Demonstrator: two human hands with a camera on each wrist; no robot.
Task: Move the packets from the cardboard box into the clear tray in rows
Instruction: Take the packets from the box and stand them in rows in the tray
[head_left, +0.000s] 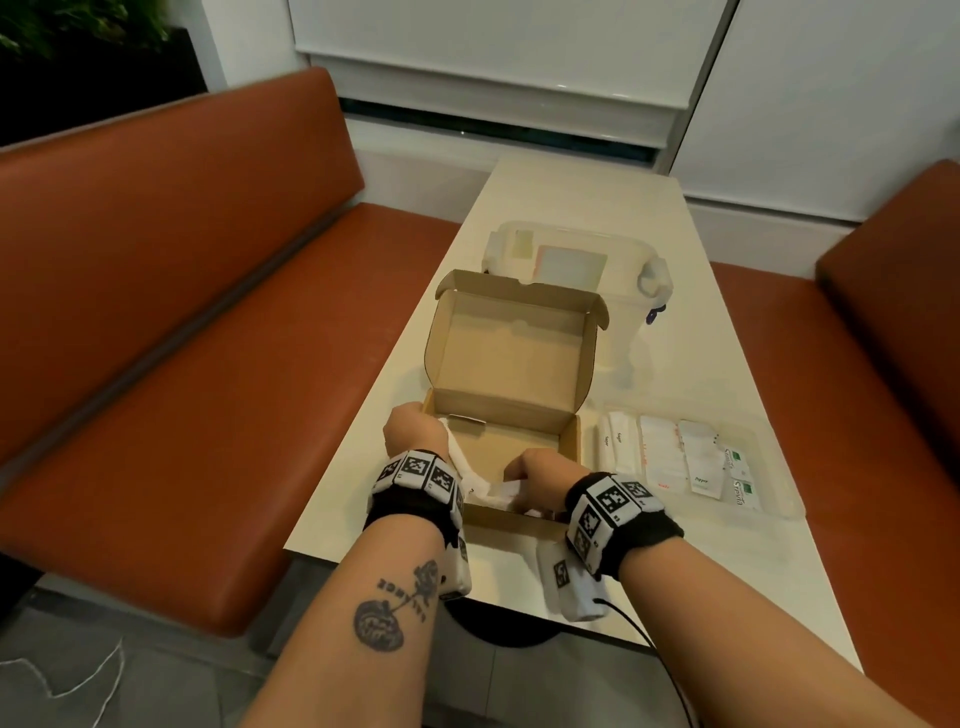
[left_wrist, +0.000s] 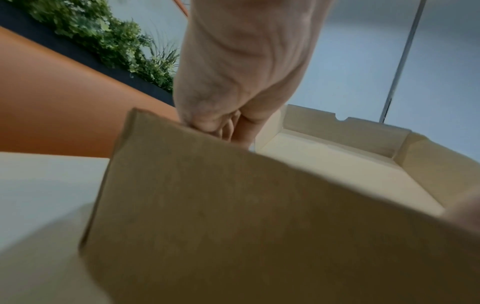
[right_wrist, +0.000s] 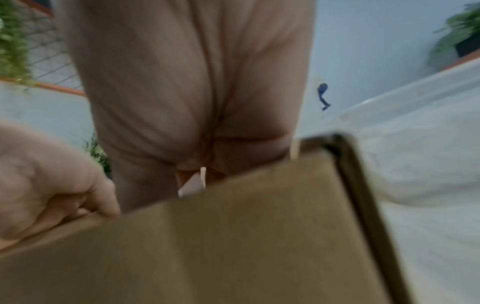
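On the pale rectangular table (head_left: 587, 208), the shallow clear plastic tray (head_left: 779, 499) to the right of the brown cardboard box (head_left: 511, 441) already holds several rows of small packets (head_left: 670, 457): long white sachets at the left, then flat white packets with red print, then white ones, and green-printed sachets at the right end. I count roughly 5 rows, though the blur leaves the exact number unclear.

The box stands open with its lid flap upright, and most of its floor shows bare. What remains is a loose cluster of white packets (head_left: 483, 480) along the near-left corner.

Both hands reach over the near wall into that cluster. The left hand (head_left: 415, 431) has its fingers curled down among the packets; whether it actually grips any I cannot tell. The right hand (head_left: 537, 470) has its fingers closed on a white packet (right_wrist: 193, 186), whose edge shows between them in the right wrist view.

Judged from this, the task is well past halfway: only the last handful needs lifting out and laying into the tray.

A lidded clear plastic container (head_left: 571, 260) stands behind the box.
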